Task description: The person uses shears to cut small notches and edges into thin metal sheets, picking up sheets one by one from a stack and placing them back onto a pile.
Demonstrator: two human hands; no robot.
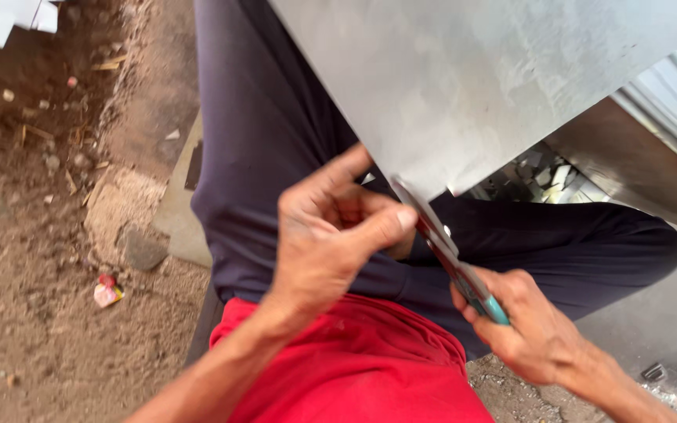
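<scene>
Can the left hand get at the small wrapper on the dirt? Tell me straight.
Probably not as things stand. The left hand is up at the edge of the metal sheet, beside the snips that the right hand grips. The wrapper lies apart on the ground, past the person's trouser leg.

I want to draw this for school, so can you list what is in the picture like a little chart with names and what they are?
left hand: thumb and fingers pinching the cut edge of the flat grey sheet of metal
right hand: gripped round the metal shears with teal handles
shears: blades at the sheet's lower corner, handles in the right hand
clothing: dark navy trousers, red shirt
ground: brown dirt with small stones
litter: small red and white wrapper on the dirt
</scene>
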